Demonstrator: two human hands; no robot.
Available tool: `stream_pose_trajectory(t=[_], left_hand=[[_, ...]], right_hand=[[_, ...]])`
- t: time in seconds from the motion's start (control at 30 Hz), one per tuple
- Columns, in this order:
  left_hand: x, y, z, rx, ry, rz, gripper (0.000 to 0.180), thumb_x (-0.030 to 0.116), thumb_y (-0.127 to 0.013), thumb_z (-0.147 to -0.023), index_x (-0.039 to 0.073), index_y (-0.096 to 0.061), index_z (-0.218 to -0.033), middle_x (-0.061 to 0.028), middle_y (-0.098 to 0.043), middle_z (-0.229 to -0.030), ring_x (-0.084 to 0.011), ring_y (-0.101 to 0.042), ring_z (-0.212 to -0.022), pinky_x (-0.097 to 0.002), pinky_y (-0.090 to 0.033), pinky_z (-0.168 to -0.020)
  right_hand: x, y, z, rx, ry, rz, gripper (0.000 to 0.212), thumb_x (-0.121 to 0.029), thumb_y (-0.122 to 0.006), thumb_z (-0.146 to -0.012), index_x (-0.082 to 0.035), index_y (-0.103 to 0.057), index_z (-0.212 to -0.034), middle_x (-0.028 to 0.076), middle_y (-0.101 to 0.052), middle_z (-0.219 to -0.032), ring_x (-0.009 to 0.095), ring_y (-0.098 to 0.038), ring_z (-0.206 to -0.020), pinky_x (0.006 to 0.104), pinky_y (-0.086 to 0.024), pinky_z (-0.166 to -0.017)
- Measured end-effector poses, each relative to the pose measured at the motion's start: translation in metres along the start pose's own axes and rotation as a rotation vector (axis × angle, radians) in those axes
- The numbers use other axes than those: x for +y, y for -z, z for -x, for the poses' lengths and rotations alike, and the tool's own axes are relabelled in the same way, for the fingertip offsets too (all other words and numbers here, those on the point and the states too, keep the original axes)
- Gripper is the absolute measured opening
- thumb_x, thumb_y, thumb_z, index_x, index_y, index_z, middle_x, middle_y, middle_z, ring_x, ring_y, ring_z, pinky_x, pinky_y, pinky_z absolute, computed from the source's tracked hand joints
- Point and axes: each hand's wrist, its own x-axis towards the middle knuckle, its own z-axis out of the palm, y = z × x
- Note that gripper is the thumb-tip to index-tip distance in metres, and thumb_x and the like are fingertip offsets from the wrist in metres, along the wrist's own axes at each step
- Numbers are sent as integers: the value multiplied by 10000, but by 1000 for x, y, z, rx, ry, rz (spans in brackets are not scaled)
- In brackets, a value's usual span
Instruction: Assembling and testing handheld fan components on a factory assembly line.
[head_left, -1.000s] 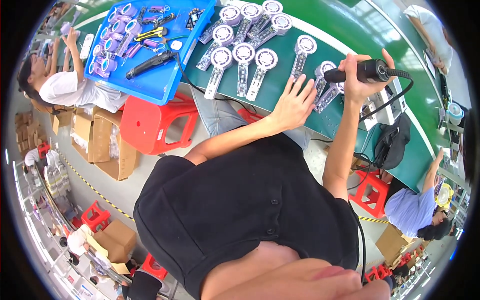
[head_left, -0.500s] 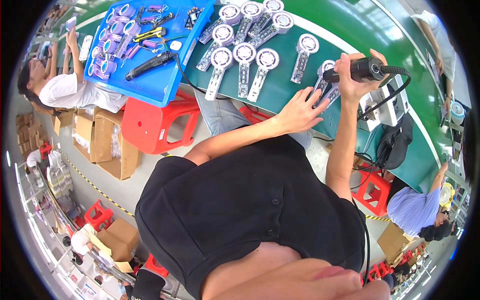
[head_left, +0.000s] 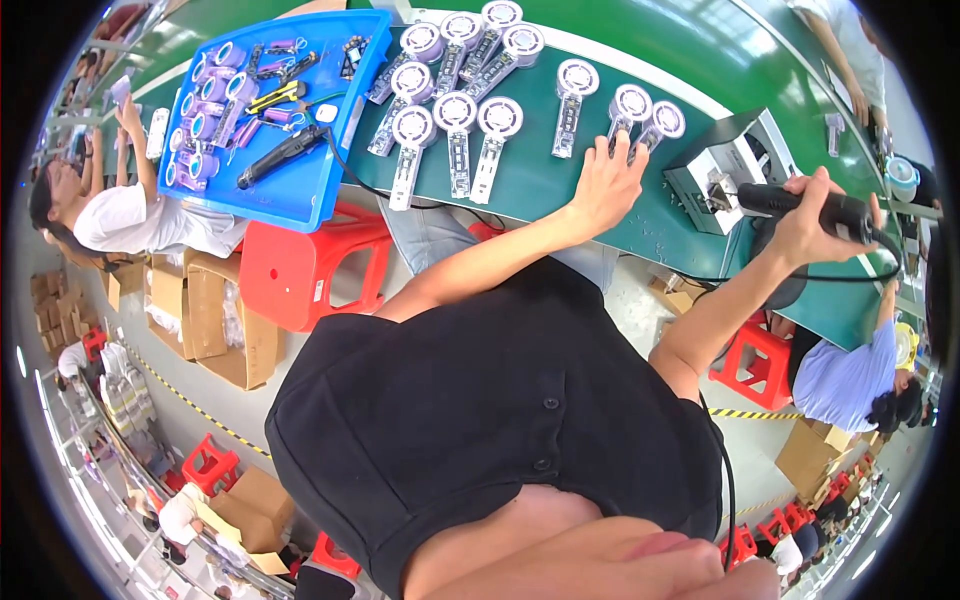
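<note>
Since the earlier frame our left hand has slid along the green counter to the pair of white handheld fans lying nearest us, fingers spread flat, released, fingertips touching their handles. Our right hand is clenched around the black electric screwdriver, now held lower, just beside the grey box machine. The screwdriver's long axis lies roughly level, tip pointing back toward our left hand, cable trailing away off the counter's near edge. Beyond the left grip more fans lie in rows, heads away from us; bare counter lies between the two grips. Farther left sits a blue tray.
</note>
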Motion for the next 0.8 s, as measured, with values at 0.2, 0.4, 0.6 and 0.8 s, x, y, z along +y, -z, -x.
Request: stream_pose_trajectory(t=[0.2,0.4,0.6,0.8], left_hand=[[3,3,-7,-26,-54,272,511,181,-745,-792,33,-540,-1236,-222,-473,-1254,-388,-493,-1032,-461,-467,-782],[-14,8,2,-10,-154,408,461,181,-756,-786,111,-610,-1218,-167,-510,-1256,-398,-486,-1094,-482,-478,-878],[-16,9,1,8,-162,454,336,132,-769,-762,143,-718,-1094,-161,-547,-1267,-394,-492,-1052,-471,-488,-881],[-15,0,2,39,-154,443,297,98,-750,-737,134,-749,-1032,-133,-568,-1237,-379,-509,-1050,-450,-496,-846]], right_hand=[[20,4,10,-27,-80,58,623,40,-770,-829,-29,-351,-1286,130,-627,-701,182,-607,-499,326,-534,-500],[40,13,10,29,-236,-105,608,8,-764,-855,-34,-347,-1295,138,-595,-741,190,-583,-489,337,-521,-472],[26,-5,39,-3,-293,-297,603,103,-657,-867,-70,-345,-1353,148,-595,-696,216,-582,-488,394,-526,-466],[40,-19,66,-44,-219,-363,675,87,-671,-865,-102,-295,-1394,146,-645,-723,204,-597,-514,381,-546,-519]])
